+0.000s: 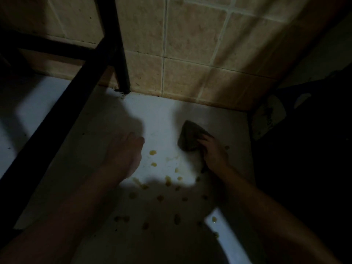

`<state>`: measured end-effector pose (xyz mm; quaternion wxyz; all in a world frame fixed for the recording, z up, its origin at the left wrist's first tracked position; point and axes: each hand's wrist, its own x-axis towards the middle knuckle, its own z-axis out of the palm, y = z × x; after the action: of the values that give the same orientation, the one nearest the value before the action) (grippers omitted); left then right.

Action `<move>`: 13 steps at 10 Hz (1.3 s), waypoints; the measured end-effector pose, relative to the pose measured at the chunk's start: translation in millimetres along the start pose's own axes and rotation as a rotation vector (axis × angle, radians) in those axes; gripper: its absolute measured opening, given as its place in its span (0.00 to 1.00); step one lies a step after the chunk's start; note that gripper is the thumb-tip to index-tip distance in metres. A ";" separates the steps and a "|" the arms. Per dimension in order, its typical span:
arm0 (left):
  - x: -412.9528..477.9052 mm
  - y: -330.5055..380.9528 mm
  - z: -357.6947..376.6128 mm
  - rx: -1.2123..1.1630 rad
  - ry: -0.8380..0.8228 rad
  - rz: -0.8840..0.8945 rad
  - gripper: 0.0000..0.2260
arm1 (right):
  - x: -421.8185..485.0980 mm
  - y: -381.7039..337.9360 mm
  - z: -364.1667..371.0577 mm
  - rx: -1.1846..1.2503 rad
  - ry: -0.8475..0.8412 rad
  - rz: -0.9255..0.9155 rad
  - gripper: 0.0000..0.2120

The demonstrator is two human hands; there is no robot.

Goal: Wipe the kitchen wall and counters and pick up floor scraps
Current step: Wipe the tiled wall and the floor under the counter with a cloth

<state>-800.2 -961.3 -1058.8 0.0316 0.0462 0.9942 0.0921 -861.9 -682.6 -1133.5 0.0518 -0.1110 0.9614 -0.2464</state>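
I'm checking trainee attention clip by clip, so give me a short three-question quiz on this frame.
1. True or false: the right hand grips the dark cloth.
2. Multiple choice: the left hand is A) holding a brush, B) open with fingers straight, low over the white surface, C) raised against the wall.
3. Fill in: the spots scattered on the surface between the hands are ____ in colour.

Key: 1 true; 2 B; 3 yellowish.
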 end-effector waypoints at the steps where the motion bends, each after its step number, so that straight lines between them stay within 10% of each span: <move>1: -0.3 16.8 -7.3 0.109 -0.054 0.064 0.12 | -7.8 26.7 -21.6 0.050 0.136 0.276 0.17; 4: 5.6 32.9 -5.4 0.143 -0.081 0.178 0.11 | -34.6 29.7 -24.2 -0.021 0.182 0.511 0.19; 10: -90.7 -34.9 5.1 0.103 -0.202 -0.224 0.22 | -20.8 -157.5 64.1 -0.105 -0.254 -0.153 0.18; 13: -94.6 -45.5 3.7 0.204 -0.261 -0.279 0.16 | -41.9 -134.6 57.8 -0.168 -0.418 -0.446 0.23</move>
<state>-709.8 -1014.4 -1065.7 0.1678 -0.0771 0.9826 -0.0211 -787.0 -814.2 -1116.7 0.1838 -0.3714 0.8987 -0.1434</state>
